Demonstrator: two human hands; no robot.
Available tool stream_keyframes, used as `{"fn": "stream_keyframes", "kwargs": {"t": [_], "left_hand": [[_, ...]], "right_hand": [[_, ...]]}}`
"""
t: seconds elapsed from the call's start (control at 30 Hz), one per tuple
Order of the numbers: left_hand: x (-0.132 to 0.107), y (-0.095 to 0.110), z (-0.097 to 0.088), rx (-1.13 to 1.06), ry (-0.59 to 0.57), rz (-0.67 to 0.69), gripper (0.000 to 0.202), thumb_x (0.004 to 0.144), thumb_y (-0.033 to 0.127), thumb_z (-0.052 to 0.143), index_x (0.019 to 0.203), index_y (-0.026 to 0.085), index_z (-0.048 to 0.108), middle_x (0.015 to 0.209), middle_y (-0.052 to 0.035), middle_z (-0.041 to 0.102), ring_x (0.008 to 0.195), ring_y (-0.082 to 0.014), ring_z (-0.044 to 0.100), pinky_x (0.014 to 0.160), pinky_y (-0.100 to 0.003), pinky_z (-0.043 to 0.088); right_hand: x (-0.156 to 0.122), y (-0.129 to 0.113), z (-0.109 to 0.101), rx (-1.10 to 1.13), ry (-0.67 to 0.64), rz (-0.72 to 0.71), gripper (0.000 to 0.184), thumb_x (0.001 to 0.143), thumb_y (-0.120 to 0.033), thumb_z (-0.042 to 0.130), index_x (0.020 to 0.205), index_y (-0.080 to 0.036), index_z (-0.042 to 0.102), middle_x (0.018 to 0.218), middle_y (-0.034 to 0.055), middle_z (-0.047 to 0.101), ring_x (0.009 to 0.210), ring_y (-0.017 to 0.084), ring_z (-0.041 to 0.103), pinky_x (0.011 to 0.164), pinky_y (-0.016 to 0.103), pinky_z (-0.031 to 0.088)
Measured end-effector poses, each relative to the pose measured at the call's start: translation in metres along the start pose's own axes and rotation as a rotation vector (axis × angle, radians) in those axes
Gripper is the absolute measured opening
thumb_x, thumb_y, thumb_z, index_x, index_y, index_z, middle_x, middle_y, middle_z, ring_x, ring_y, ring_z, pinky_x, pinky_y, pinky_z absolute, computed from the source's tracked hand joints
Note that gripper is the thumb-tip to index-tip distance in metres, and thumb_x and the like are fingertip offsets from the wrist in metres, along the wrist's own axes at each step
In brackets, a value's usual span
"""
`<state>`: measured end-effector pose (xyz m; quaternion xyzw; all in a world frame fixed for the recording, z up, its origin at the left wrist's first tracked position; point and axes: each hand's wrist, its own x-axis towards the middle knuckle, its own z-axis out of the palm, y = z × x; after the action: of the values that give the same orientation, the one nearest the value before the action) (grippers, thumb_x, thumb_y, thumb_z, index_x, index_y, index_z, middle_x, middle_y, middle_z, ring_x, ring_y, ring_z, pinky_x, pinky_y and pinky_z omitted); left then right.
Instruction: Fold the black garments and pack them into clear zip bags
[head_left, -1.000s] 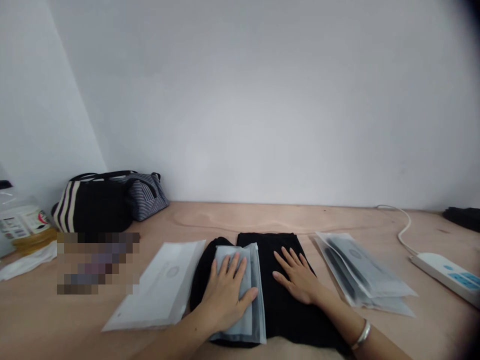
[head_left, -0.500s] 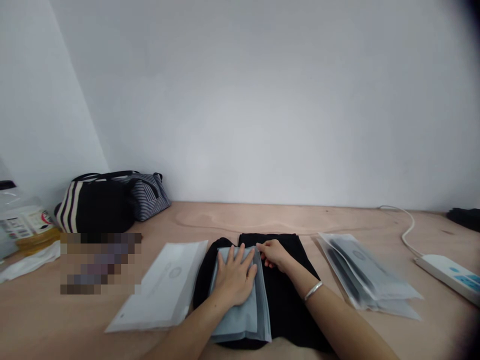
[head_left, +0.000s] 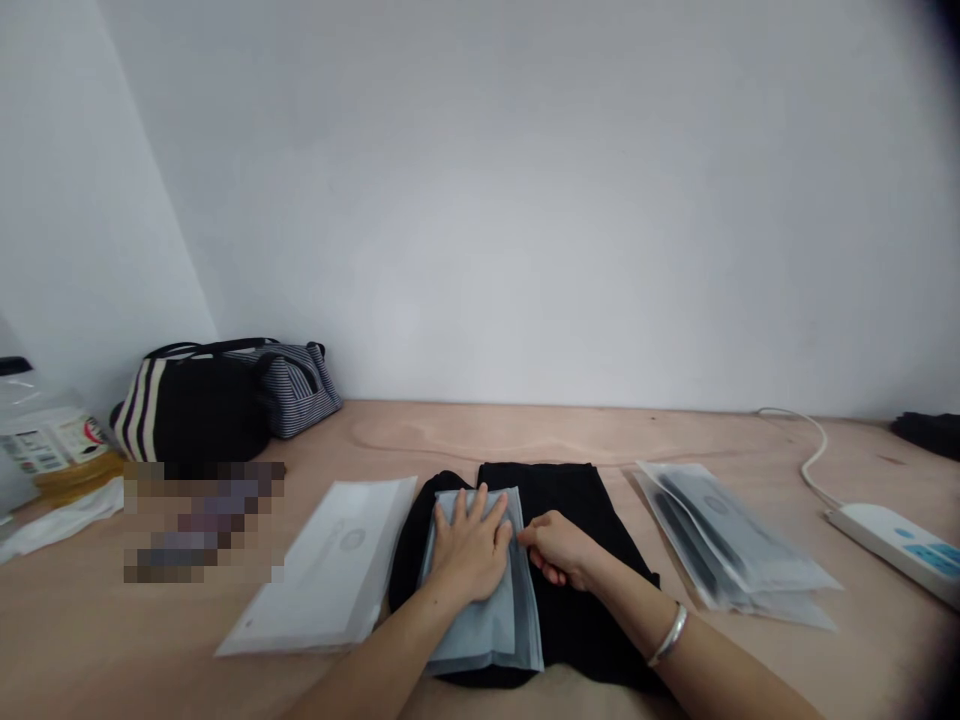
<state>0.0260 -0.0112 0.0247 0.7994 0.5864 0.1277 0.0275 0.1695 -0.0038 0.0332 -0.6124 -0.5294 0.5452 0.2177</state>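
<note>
My left hand (head_left: 471, 548) lies flat with fingers spread on a frosted plastic bag (head_left: 480, 640) that has a folded grey-looking content inside. Along the bag's right edge, a little below its top corner, my right hand (head_left: 559, 548) is closed in a pinch; whether a zip slider sits between the fingertips is hidden. Under the bag and both hands spreads a black cloth garment (head_left: 581, 630), which shows on either side of the bag. A silver bangle (head_left: 667, 635) circles my right wrist.
Left of the garment is a flat white frosted bag (head_left: 322, 570); to the right, a stack of filled frosted bags (head_left: 731, 545). A power strip (head_left: 900, 550) with a white cord lies far right. Black and striped bags (head_left: 210, 410) and an oil jug (head_left: 56, 450) stand at left.
My right hand has slid from the bag's top right corner a short way down its right edge, toward me. My left hand stays pressed on the bag.
</note>
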Motion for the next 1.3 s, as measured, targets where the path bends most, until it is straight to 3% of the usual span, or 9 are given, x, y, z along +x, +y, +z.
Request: {"fn": "stream_keyframes", "kwargs": {"t": [0.3, 0.47, 0.6, 0.77, 0.97, 1.17, 1.3], "left_hand": [[-0.002, 0.002, 0.001, 0.034, 0.024, -0.004, 0.045, 0.087, 0.038, 0.025, 0.129, 0.029, 0.036, 0.139, -0.0045, 0.029, 0.125, -0.0352, 0.022, 0.095, -0.061, 0.014], [0.0, 0.002, 0.001, 0.006, 0.019, 0.002, 0.045, 0.087, 0.039, 0.026, 0.13, 0.029, 0.036, 0.139, -0.005, 0.029, 0.125, -0.0353, 0.022, 0.094, -0.062, 0.013], [0.003, 0.001, -0.011, -0.104, 0.06, -0.056, 0.045, 0.088, 0.04, 0.025, 0.129, 0.024, 0.037, 0.137, -0.006, 0.034, 0.125, -0.0293, 0.025, 0.098, -0.053, 0.018], [-0.004, -0.011, -0.027, -0.196, 0.138, -0.047, 0.042, 0.087, 0.036, 0.029, 0.122, 0.02, 0.046, 0.13, -0.006, 0.043, 0.121, -0.0215, 0.035, 0.097, -0.038, 0.03], [-0.022, -0.029, -0.007, -0.216, 0.134, -0.044, 0.046, 0.085, 0.039, 0.035, 0.125, 0.017, 0.042, 0.134, -0.0102, 0.036, 0.124, -0.0236, 0.029, 0.101, -0.04, 0.024], [-0.024, -0.029, -0.001, -0.239, 0.159, -0.028, 0.045, 0.086, 0.039, 0.036, 0.124, 0.017, 0.044, 0.132, -0.0102, 0.038, 0.124, -0.0238, 0.03, 0.102, -0.041, 0.023], [-0.025, -0.029, -0.002, -0.247, 0.182, -0.016, 0.044, 0.087, 0.038, 0.033, 0.124, 0.018, 0.044, 0.131, -0.0093, 0.039, 0.123, -0.0229, 0.03, 0.103, -0.042, 0.023]], "right_hand": [[-0.059, 0.017, 0.013, 0.031, -0.178, 0.062, 0.023, 0.07, -0.016, 0.042, 0.046, -0.018, 0.042, 0.031, -0.0061, 0.043, 0.02, 0.005, 0.034, 0.021, 0.016, 0.018], [-0.072, 0.026, 0.013, 0.012, -0.254, 0.071, 0.022, 0.075, -0.021, 0.042, 0.053, -0.018, 0.043, 0.034, -0.007, 0.045, 0.021, 0.005, 0.035, 0.022, 0.014, 0.022], [-0.058, 0.02, 0.008, 0.006, -0.203, -0.016, 0.025, 0.082, -0.036, 0.04, 0.065, -0.017, 0.044, 0.042, -0.0057, 0.051, 0.022, 0.005, 0.038, 0.022, 0.015, 0.024], [-0.037, 0.008, -0.003, -0.084, -0.079, -0.063, 0.015, 0.081, -0.025, 0.043, 0.068, -0.017, 0.043, 0.04, -0.0085, 0.044, 0.024, 0.006, 0.041, 0.024, 0.014, 0.024], [-0.022, 0.014, -0.017, -0.111, 0.103, -0.187, 0.009, 0.082, -0.021, 0.038, 0.089, -0.02, 0.043, 0.066, -0.0061, 0.053, 0.027, 0.002, 0.04, 0.025, 0.014, 0.023], [-0.001, 0.009, -0.011, -0.106, 0.172, -0.296, 0.013, 0.077, -0.026, 0.046, 0.087, -0.019, 0.05, 0.068, -0.0058, 0.05, 0.036, 0.003, 0.039, 0.03, 0.015, 0.026], [0.013, 0.0, -0.002, -0.182, 0.202, -0.299, 0.016, 0.073, -0.031, 0.053, 0.07, -0.015, 0.056, 0.06, -0.0018, 0.053, 0.048, 0.008, 0.048, 0.041, 0.017, 0.034]]}}
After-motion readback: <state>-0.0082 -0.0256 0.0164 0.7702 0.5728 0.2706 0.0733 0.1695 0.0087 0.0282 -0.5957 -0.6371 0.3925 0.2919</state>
